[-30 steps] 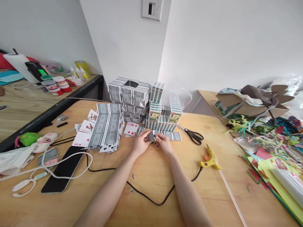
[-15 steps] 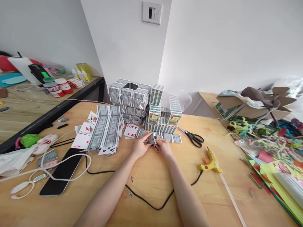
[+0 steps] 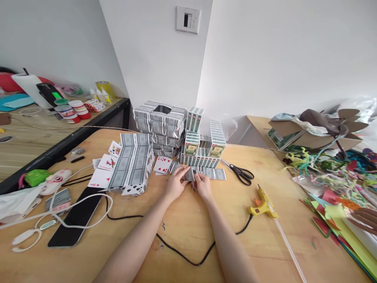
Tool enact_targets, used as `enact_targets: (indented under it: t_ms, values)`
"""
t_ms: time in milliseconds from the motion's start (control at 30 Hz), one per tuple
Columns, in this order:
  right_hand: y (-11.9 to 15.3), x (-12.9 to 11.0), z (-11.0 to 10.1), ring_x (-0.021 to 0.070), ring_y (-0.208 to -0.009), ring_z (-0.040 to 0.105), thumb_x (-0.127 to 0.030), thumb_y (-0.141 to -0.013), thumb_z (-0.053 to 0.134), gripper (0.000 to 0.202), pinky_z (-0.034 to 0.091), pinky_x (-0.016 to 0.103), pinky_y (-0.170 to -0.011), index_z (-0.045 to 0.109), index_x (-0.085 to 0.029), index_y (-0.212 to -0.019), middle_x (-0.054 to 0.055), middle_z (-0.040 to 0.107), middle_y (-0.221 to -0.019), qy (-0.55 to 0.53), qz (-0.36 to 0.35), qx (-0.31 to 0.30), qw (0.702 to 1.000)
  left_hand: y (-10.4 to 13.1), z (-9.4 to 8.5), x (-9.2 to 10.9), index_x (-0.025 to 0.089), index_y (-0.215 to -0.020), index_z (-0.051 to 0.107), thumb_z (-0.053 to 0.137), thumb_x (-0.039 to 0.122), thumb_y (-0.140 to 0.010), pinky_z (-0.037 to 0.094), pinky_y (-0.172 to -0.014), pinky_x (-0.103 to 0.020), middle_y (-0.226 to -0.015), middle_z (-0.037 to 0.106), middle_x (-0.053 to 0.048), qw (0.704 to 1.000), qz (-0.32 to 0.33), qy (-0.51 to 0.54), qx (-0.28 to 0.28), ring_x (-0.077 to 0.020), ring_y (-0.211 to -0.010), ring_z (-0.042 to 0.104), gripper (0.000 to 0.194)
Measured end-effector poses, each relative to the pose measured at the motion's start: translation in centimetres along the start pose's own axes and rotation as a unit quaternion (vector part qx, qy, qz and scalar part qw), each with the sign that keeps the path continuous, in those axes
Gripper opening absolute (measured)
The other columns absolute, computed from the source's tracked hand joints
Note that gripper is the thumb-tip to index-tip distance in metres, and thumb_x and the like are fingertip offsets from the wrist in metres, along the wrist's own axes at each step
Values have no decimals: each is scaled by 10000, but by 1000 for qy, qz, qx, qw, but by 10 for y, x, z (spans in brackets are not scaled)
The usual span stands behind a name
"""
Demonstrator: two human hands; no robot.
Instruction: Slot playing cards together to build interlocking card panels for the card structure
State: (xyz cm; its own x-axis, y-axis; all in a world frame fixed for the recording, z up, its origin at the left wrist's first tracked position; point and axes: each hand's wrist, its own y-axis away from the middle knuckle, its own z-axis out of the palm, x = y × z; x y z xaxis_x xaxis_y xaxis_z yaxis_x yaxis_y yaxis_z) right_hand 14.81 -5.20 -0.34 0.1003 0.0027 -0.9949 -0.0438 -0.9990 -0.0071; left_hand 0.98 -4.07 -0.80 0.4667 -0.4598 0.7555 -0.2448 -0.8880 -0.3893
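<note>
Between my two hands is a grey-backed playing card (image 3: 189, 174), gripped by the fingers of both, low over the table. My left hand (image 3: 176, 183) is closed on its left side, my right hand (image 3: 202, 184) on its right side with dark-nailed fingers. Just behind them lies a row of face-down cards (image 3: 216, 173). Loose heart cards (image 3: 162, 164) rest left of my left hand. A folded panel of joined cards (image 3: 131, 161) stands farther left. Behind it rises a box-like stack built from cards (image 3: 160, 122), beside green card boxes (image 3: 203, 151).
Black scissors (image 3: 242, 173) and a yellow glue gun (image 3: 263, 206) lie to the right; the gun's black cord (image 3: 188, 259) loops under my forearms. A phone (image 3: 75, 220) and white cable are at left. Another person's hand (image 3: 366, 218) reaches over coloured paper at the right edge.
The card between my hands has tipped flatter and lower, and my fingers have shifted slightly on it. Another person's hand has come in at the right edge.
</note>
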Motion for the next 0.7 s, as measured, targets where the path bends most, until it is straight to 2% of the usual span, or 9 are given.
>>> enact_targets:
  t_ms: [133,300,400,500,600,700]
  values:
    - [0,3,2,108,-329,446,-411,-732,505,221,342,214,-356,524,-193,-697,-40,524,-423,-19,-12,-56,998,-1,0,-1,266,-1201,451,519,-17,-653,427,-914,-342,-1135,461,-52,1000,1,-16,12,-186,-1081,459,621]
    - [-1,6,2,101,-295,444,-354,-696,540,189,341,206,-328,489,-195,-609,-47,514,-389,-22,12,-53,998,-1,-2,-3,279,-1190,466,512,-1,-650,448,-859,-336,-1155,425,-60,1000,-9,11,-10,-195,-1051,469,610]
    - [-1,6,2,114,-303,473,-372,-695,544,204,338,205,-314,483,-192,-621,-49,503,-380,-35,21,-52,998,-3,-5,1,272,-1199,455,521,73,-683,403,-903,-339,-1172,452,-55,995,-12,99,-8,-196,-1087,447,557]
    - [-2,3,3,123,-328,514,-414,-689,549,239,358,210,-317,501,-181,-713,-19,583,-485,-59,30,-66,996,-6,-5,3,222,-1207,428,480,182,-748,440,-809,-308,-1113,524,-59,977,-68,201,10,-165,-948,528,463]
    - [-1,0,2,116,-331,526,-447,-672,568,306,380,213,-327,486,-173,-780,23,648,-609,-86,44,-96,991,-7,-3,3,151,-953,551,464,272,-767,437,-647,-248,-805,591,-27,978,-125,167,19,-132,-716,539,238]
    - [1,-3,1,114,-331,534,-474,-669,570,339,389,203,-333,461,-176,-786,20,652,-594,-86,50,-109,989,-5,-1,1,148,-702,522,468,325,-765,370,-540,-208,-574,486,25,983,-135,122,23,-103,-565,458,195]
